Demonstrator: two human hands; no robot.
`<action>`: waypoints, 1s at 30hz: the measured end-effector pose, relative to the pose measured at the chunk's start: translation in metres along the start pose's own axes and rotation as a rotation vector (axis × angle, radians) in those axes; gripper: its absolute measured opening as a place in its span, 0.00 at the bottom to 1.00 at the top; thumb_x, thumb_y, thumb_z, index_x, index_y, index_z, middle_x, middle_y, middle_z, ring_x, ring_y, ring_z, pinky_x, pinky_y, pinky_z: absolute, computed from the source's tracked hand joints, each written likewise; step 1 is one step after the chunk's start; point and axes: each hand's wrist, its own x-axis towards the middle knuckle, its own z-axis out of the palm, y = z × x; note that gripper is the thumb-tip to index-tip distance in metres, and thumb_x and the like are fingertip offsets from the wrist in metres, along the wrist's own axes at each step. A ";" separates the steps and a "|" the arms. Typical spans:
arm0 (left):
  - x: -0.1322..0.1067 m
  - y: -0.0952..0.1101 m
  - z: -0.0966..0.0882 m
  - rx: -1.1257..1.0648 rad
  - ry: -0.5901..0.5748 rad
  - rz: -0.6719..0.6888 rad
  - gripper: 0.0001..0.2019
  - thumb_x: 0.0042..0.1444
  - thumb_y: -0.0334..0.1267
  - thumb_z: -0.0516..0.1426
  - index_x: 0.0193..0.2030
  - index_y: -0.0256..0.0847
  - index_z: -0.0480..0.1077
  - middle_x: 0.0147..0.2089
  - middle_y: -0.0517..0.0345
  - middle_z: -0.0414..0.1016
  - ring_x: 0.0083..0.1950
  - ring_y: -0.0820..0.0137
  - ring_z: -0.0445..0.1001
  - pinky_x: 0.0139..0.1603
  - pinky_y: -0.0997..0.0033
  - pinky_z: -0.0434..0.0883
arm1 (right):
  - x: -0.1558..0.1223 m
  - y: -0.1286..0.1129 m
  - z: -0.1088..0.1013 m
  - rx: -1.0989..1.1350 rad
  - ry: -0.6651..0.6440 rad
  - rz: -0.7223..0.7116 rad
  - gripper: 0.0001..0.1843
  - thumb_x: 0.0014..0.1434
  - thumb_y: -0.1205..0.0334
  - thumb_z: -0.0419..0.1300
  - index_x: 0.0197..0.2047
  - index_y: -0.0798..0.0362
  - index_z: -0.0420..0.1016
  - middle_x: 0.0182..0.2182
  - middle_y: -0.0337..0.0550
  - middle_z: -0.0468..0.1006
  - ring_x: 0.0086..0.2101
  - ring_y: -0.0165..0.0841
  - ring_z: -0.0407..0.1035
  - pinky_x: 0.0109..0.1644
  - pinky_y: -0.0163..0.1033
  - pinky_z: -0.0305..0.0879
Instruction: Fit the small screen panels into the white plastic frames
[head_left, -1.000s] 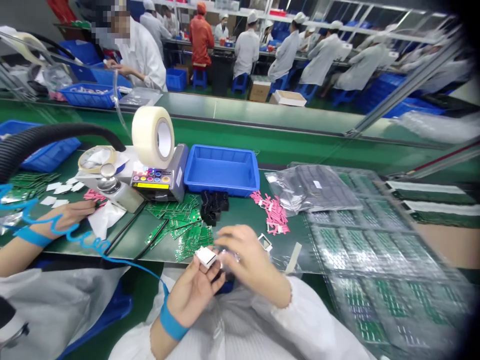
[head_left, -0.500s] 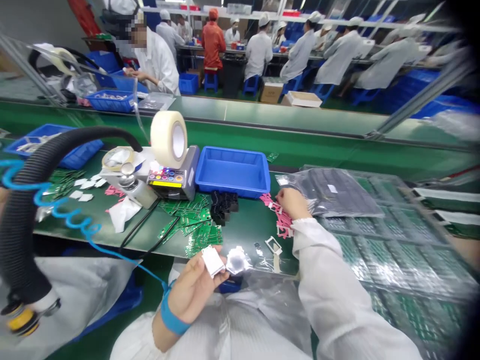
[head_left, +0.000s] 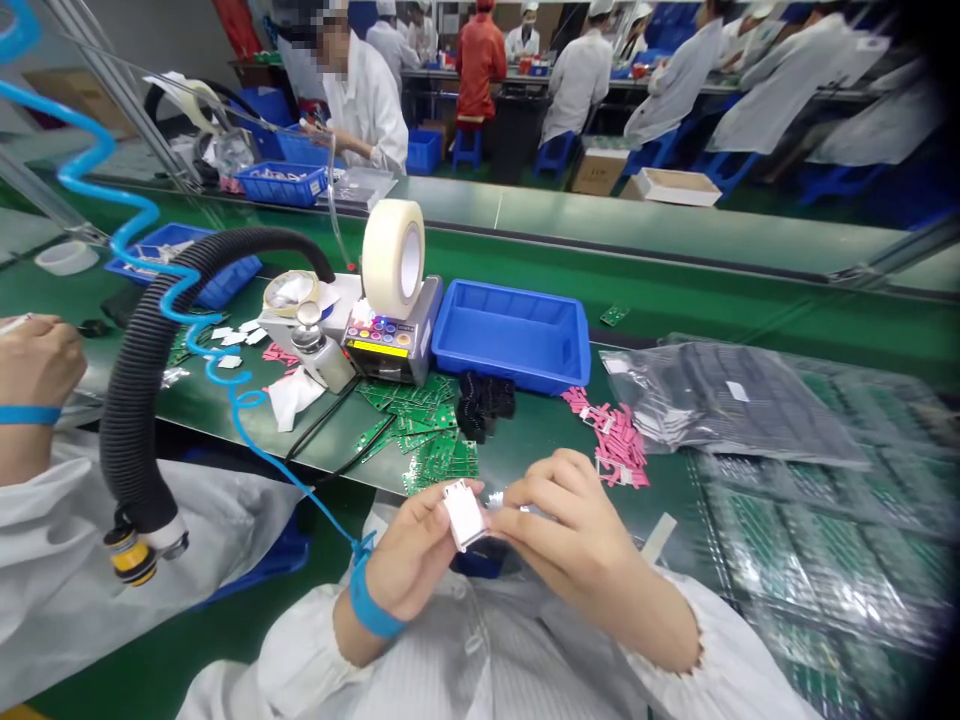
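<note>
My left hand, with a blue wrist strap, grips a small white rectangular plastic part by its edges, above the table's front edge. My right hand has come up beside it, thumb and fingertips pinched together at the part's right side. Whatever sits between those fingertips is too small or hidden to make out. Beyond the hands lie green circuit boards in a loose pile, black foam-like pieces and a heap of pink strips.
An empty blue bin stands behind the piles, left of it a tape roll on a grey device. A black hose and a coiled blue cord hang at left. Bagged trays lie right. A co-worker's hand is far left.
My right hand has moved back from the pink strips to the white part in my left hand. The view has swung left, and a co-worker's hand now shows there.
</note>
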 end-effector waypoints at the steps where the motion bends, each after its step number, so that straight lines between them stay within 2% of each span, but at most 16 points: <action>1: 0.000 0.000 0.000 -0.002 0.004 -0.002 0.19 0.44 0.45 0.65 0.42 0.37 0.76 0.33 0.56 0.78 0.35 0.72 0.73 0.40 0.72 0.66 | 0.000 0.000 0.002 -0.012 -0.005 -0.016 0.09 0.61 0.71 0.53 0.35 0.52 0.73 0.28 0.39 0.75 0.33 0.31 0.60 0.40 0.43 0.54; 6: -0.001 -0.001 -0.001 -0.037 0.013 -0.020 0.20 0.41 0.44 0.67 0.41 0.34 0.76 0.29 0.57 0.76 0.30 0.76 0.69 0.34 0.75 0.64 | 0.004 -0.005 0.014 0.019 0.007 -0.044 0.11 0.60 0.72 0.53 0.32 0.50 0.73 0.27 0.37 0.75 0.32 0.32 0.60 0.46 0.47 0.54; 9: -0.001 0.001 -0.002 -0.105 0.041 -0.015 0.18 0.41 0.44 0.67 0.38 0.35 0.77 0.29 0.58 0.76 0.31 0.75 0.69 0.35 0.75 0.65 | 0.003 -0.008 0.027 0.100 0.101 0.025 0.10 0.60 0.70 0.55 0.33 0.47 0.75 0.28 0.38 0.74 0.33 0.32 0.61 0.46 0.48 0.57; 12: -0.001 0.004 -0.006 -0.189 0.091 0.008 0.16 0.43 0.43 0.66 0.38 0.38 0.77 0.33 0.58 0.77 0.34 0.74 0.71 0.40 0.72 0.67 | -0.005 -0.009 0.043 0.207 0.165 0.108 0.09 0.62 0.57 0.55 0.41 0.44 0.75 0.45 0.45 0.72 0.43 0.38 0.63 0.47 0.51 0.60; 14: -0.002 0.005 -0.009 -0.238 0.095 0.020 0.15 0.45 0.43 0.65 0.39 0.41 0.76 0.37 0.58 0.77 0.39 0.71 0.72 0.47 0.65 0.68 | -0.010 -0.010 0.052 0.277 0.160 0.192 0.19 0.60 0.46 0.53 0.50 0.45 0.71 0.52 0.50 0.66 0.48 0.42 0.62 0.48 0.51 0.62; 16: -0.002 0.004 -0.011 -0.261 0.078 0.034 0.15 0.45 0.44 0.65 0.41 0.43 0.76 0.41 0.57 0.77 0.45 0.67 0.72 0.53 0.58 0.66 | -0.012 -0.013 0.059 0.298 0.180 0.297 0.27 0.57 0.41 0.55 0.53 0.48 0.67 0.49 0.51 0.68 0.47 0.43 0.63 0.46 0.50 0.64; 17: -0.002 0.003 -0.011 -0.259 0.075 0.047 0.16 0.45 0.44 0.65 0.41 0.44 0.76 0.41 0.57 0.77 0.47 0.65 0.71 0.55 0.56 0.65 | -0.011 -0.014 0.061 0.279 0.202 0.342 0.26 0.55 0.42 0.57 0.52 0.48 0.67 0.44 0.50 0.70 0.44 0.42 0.64 0.44 0.49 0.64; 19: -0.002 0.001 -0.010 -0.228 0.087 0.068 0.16 0.45 0.44 0.65 0.42 0.46 0.75 0.42 0.58 0.77 0.47 0.65 0.71 0.56 0.53 0.64 | -0.007 -0.017 0.063 0.214 0.241 0.376 0.18 0.54 0.48 0.61 0.45 0.48 0.70 0.36 0.44 0.71 0.38 0.40 0.65 0.42 0.49 0.61; 21: -0.002 0.000 -0.010 -0.137 0.115 0.111 0.17 0.45 0.46 0.64 0.43 0.46 0.75 0.43 0.56 0.76 0.47 0.64 0.71 0.56 0.53 0.64 | -0.001 -0.018 0.063 0.189 0.253 0.375 0.09 0.54 0.55 0.61 0.39 0.48 0.70 0.31 0.41 0.71 0.34 0.38 0.65 0.41 0.49 0.59; 23: -0.003 0.005 -0.013 0.059 0.143 0.211 0.18 0.46 0.45 0.63 0.45 0.45 0.75 0.48 0.53 0.75 0.49 0.61 0.71 0.57 0.54 0.63 | 0.003 -0.017 0.060 0.205 0.229 0.374 0.06 0.53 0.60 0.60 0.35 0.49 0.70 0.30 0.40 0.72 0.33 0.37 0.65 0.41 0.48 0.58; 26: -0.009 0.022 -0.019 0.462 0.173 0.413 0.17 0.44 0.34 0.65 0.44 0.44 0.76 0.55 0.50 0.72 0.60 0.56 0.63 0.64 0.56 0.54 | 0.005 -0.013 0.053 0.220 0.119 0.352 0.07 0.49 0.64 0.60 0.34 0.50 0.70 0.30 0.40 0.72 0.34 0.37 0.65 0.42 0.47 0.57; 28: -0.016 0.035 -0.022 0.638 0.120 0.429 0.16 0.42 0.26 0.64 0.40 0.45 0.78 0.52 0.48 0.75 0.64 0.55 0.59 0.67 0.54 0.46 | 0.007 -0.010 0.048 0.219 0.024 0.316 0.07 0.48 0.66 0.61 0.34 0.50 0.71 0.30 0.40 0.72 0.34 0.36 0.66 0.44 0.48 0.57; 30: -0.023 0.045 -0.023 0.707 0.032 0.356 0.15 0.42 0.23 0.62 0.37 0.44 0.79 0.47 0.45 0.78 0.61 0.54 0.63 0.67 0.51 0.42 | 0.011 -0.011 0.044 0.208 -0.073 0.293 0.07 0.47 0.66 0.61 0.34 0.50 0.72 0.29 0.40 0.72 0.33 0.36 0.65 0.45 0.48 0.57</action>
